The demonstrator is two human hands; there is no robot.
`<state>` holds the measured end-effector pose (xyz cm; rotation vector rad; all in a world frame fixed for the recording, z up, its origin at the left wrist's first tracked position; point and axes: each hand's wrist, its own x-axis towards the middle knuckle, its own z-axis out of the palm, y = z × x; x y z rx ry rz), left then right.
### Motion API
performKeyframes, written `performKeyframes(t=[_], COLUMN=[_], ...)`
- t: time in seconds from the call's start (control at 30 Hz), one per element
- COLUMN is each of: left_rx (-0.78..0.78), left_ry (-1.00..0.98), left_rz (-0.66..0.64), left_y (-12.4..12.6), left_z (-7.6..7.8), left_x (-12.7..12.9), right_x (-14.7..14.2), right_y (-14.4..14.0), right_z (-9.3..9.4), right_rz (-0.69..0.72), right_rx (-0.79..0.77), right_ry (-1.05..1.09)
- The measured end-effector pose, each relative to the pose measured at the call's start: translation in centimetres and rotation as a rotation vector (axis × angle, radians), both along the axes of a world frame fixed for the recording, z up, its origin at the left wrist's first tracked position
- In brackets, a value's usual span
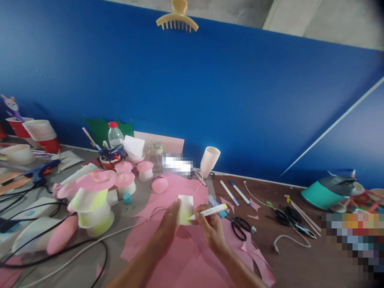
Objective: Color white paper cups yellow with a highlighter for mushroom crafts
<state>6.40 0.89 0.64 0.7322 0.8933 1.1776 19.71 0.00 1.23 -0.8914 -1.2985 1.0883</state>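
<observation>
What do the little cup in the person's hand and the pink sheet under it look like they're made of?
The cup looks like thin paper: matte white, with yellow marker colour taking on its wall. The pink sheet looks like craft paper or thin foam: flat, matte, cleanly cut into scraps. Which of the two, I cannot tell.

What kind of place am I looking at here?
Likely a craft table: pink paper sheets, black-handled scissors and a blue glue gun lie about, while the hands colour a small white paper cup with a yellow marker.
</observation>
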Motion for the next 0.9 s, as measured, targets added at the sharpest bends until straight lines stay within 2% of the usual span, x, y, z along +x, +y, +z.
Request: performKeyframes(t=[0.1, 0.23, 0.3, 0.4, 0.53, 0.67, 0.8, 0.9], left_rx=[0.020, -0.003, -0.004, -0.006, -0.023, -0.007, -0.020, 0.000], left_ry=[-0.046, -0.079, -0.092, -0.091, -0.088, -0.113, -0.112, -0.089], left_rz=[-0.018, 0.003, -0.025, -0.024, -0.004, -0.057, -0.038, -0.036], left_y=[-0.1, -0.2, -0.1, -0.1, -0.2, -0.1, 0.0, -0.1], left_z=[0.4, 0.7, 0.8, 0.9, 1.2, 1.1, 1.2, 1.4], left_x=[0.1, 0.3, 0.3, 0.4, 0.4, 0.3, 0.3, 0.2], right_x=[0.0, 0.1, 0.1, 0.1, 0.2, 0.2, 0.1, 0.0], right_y=[0.1, 0.2, 0.2, 0.1, 0.2, 0.3, 0.2, 0.1], right_z=[-0.2, -0.3, -0.1, 0.1, 0.1, 0.2, 0.2, 0.2], right_rz=[0.029, -0.030, -0.004, 0.040, -0.024, 0.044, -0.027, 0.014], right_rx=[0.011, 0.006, 0.007, -0.023, -0.053, -0.045, -0.058, -0.035], right_ry=[-0.014, 0.024, 0.010, -0.002, 0.045, -0.009, 0.041, 0.024])
